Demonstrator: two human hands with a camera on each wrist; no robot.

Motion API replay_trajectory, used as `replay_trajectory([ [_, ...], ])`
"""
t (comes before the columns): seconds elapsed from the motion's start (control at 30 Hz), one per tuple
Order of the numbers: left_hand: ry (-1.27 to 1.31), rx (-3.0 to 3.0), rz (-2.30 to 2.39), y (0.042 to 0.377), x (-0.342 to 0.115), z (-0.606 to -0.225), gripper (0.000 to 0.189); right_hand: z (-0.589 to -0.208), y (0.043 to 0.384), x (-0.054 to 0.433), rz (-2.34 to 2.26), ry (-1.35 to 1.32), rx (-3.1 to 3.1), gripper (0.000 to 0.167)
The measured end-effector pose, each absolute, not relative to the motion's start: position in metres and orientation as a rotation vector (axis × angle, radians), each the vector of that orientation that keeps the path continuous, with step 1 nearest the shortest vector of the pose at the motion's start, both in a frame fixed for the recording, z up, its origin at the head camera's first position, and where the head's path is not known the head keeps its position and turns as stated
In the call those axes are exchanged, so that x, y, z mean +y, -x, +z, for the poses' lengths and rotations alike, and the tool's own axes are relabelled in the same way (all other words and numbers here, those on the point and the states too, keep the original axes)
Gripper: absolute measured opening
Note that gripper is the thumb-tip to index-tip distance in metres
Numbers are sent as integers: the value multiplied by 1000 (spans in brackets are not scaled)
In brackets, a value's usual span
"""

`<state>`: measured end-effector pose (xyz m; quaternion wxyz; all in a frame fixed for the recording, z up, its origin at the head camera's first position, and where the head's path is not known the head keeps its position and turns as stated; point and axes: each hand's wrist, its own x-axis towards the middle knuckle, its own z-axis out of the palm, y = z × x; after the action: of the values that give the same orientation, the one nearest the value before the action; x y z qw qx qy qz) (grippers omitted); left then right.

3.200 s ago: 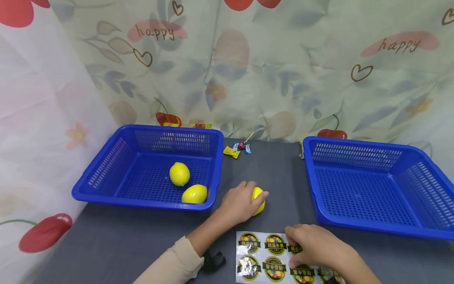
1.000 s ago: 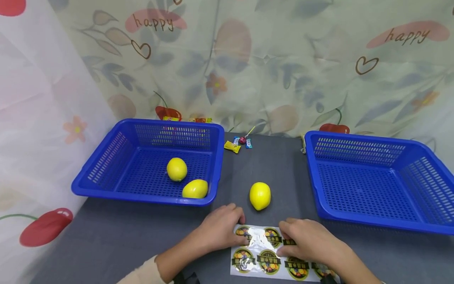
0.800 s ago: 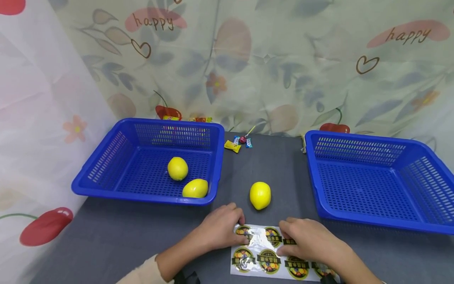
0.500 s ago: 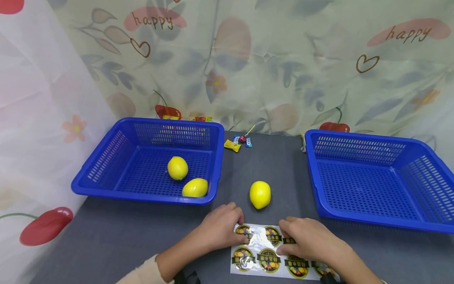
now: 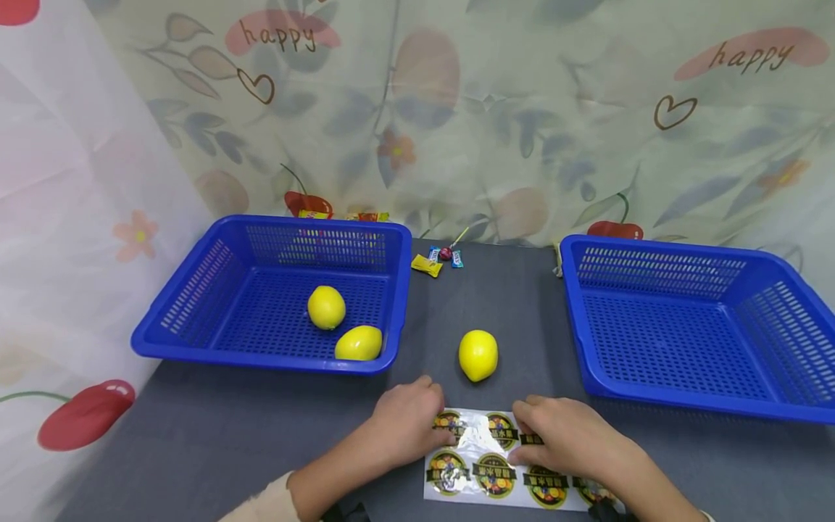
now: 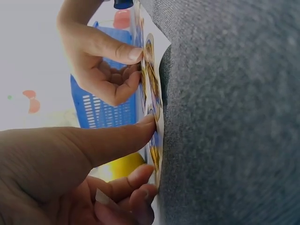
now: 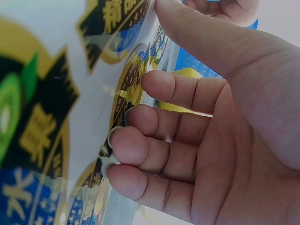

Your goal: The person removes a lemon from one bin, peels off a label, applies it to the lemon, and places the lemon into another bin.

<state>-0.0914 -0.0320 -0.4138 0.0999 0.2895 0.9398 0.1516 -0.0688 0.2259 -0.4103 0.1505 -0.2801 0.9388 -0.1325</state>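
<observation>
A white sheet of round fruit stickers (image 5: 493, 475) lies flat on the grey tabletop, shiny with glare. My left hand (image 5: 407, 420) touches its far left corner; in the left wrist view the thumb (image 6: 119, 140) presses the sheet, with the other fingers loosely bent at its edge. My right hand (image 5: 567, 435) rests on the sheet's far right part and hides some stickers. In the right wrist view its fingers (image 7: 164, 124) touch the sheet, spread apart from the thumb. A yellow lemon (image 5: 478, 355) sits alone on the table just beyond the sheet, touched by neither hand.
At the left stands a blue basket (image 5: 254, 361) with one lemon (image 5: 326, 307) and another lemon (image 5: 359, 343) inside. A second blue basket (image 5: 704, 403) stands at the right, nothing visible in it. Small wrapped candies (image 5: 427, 266) and a lollipop (image 5: 446, 253) lie by the patterned curtain (image 5: 489, 145).
About three seconds ago my left hand held the lemon; it has let go and moved down to the sheet. The right hand has stayed on the sheet. Over the last second both hands hardly moved.
</observation>
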Motion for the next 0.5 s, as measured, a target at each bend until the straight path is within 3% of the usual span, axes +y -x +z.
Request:
replay_trajectory([
  [0.5, -1036, 2660, 568, 104, -32, -417, 36, -411, 70, 226, -370, 800, 2707, 42],
])
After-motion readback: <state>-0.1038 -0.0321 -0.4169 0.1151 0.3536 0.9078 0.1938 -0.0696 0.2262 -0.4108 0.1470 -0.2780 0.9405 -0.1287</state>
